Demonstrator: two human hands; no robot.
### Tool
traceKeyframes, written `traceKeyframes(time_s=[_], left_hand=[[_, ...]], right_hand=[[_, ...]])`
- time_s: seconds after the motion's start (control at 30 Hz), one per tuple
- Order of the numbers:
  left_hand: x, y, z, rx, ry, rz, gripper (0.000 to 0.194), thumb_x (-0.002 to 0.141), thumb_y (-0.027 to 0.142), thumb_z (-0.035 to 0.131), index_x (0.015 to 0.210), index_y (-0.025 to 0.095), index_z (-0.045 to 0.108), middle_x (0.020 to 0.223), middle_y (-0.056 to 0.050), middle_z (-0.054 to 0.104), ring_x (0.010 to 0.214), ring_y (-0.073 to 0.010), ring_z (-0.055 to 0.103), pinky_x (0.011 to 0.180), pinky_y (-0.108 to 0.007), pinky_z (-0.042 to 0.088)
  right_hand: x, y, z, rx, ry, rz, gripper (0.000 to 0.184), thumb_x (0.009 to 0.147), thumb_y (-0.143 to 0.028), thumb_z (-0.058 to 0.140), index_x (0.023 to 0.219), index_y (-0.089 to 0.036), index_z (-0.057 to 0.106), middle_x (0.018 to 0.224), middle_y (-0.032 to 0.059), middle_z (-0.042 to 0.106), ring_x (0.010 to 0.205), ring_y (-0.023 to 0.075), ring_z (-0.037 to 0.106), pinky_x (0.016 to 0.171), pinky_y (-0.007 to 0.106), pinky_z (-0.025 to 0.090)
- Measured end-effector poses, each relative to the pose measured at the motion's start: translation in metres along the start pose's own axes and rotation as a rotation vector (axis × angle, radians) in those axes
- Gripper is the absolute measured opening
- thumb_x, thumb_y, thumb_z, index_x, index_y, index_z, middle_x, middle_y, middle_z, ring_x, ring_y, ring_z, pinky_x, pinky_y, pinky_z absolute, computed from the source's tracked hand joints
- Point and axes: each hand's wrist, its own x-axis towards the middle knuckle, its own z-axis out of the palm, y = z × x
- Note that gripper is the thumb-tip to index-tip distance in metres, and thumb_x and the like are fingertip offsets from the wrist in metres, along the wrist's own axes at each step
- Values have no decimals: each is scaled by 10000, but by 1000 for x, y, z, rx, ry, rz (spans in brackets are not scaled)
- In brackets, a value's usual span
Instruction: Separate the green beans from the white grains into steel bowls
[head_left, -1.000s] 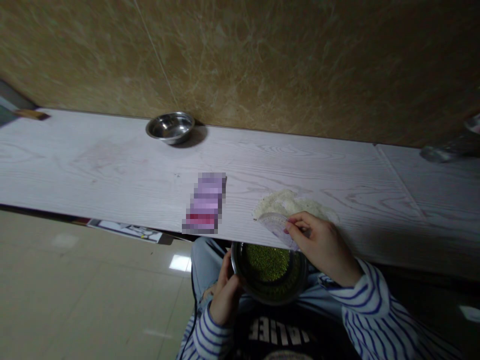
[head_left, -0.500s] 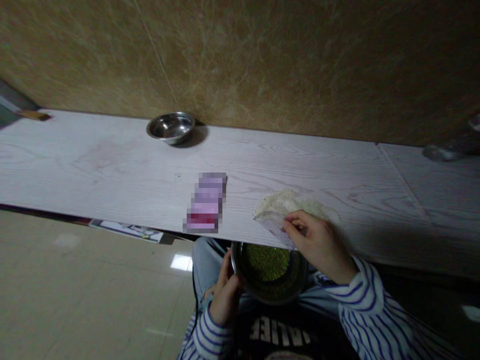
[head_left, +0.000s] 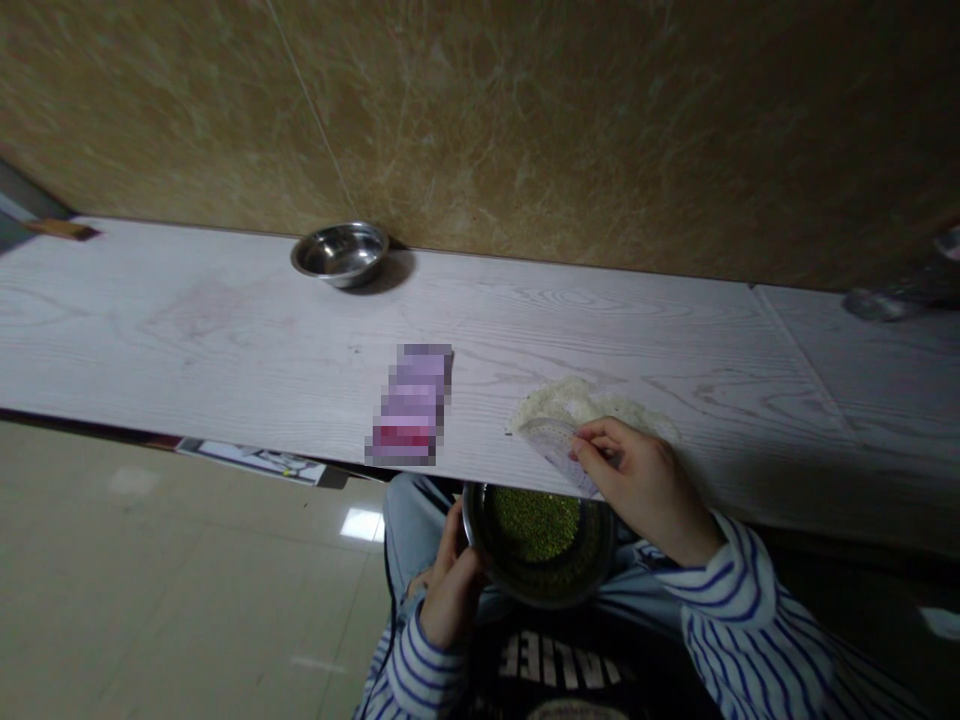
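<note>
My left hand (head_left: 452, 588) grips the rim of a metal bowl (head_left: 471, 530), held at the table's front edge above my lap. Green mung beans (head_left: 538, 523) lie inside it. In my right hand (head_left: 651, 485), thumb and fingers pinch a clear plastic protractor (head_left: 553, 443) with a curved scale. The protractor is tilted low over the table edge, against a spread of small whitish grains (head_left: 559, 397) that look like rice. Part of the grains is hidden behind my right hand.
A shallow metal bowl (head_left: 341, 256) stands on the white wood-grain table (head_left: 217, 310) near the wall. A pixelated phone-shaped item (head_left: 412, 405) lies left of the grains. Clear plastic (head_left: 885, 303) is at the far right. A brown piece (head_left: 64, 230) lies at the far left.
My right hand and the protractor have shifted slightly to the right, along the near side of the grains. The left hand and its bowl stay in place.
</note>
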Motion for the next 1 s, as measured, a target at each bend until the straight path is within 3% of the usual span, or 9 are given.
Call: traceKeyframes(time_s=[0.3,0.67,0.83,1.0], left_hand=[[-1,2,-2,5,29,0,664,636,197,675,1291,255,582,1200,-44,715,1124,-307,615,803,-354,522],[-1,14,-16,-33,-49,90,652,658,180,662,1301,270,602,1211,-38,693,1204,-303,548,987,-395,446],[-3,17,-30,-4,8,128,628,649,203,675,1272,261,624,1149,-39,718,1183,-315,563,987,-430,440],[-4,22,-33,-38,14,183,596,635,185,699,1225,262,651,1241,-45,696,1261,-322,524,1036,-431,413]], right_hand=[[4,-8,4,20,-44,-35,104,872,-235,570,836,-200,661,736,11,749,669,166,703,590,260,486],[12,-9,11,-25,-52,-81,98,877,-230,575,874,-201,669,784,27,762,720,188,715,601,269,492],[15,-13,11,-36,-111,-99,102,878,-226,581,880,-205,680,797,24,766,725,184,715,606,267,494],[16,-19,8,-39,-185,-126,117,883,-220,577,884,-215,694,811,12,771,750,178,720,651,272,511]])
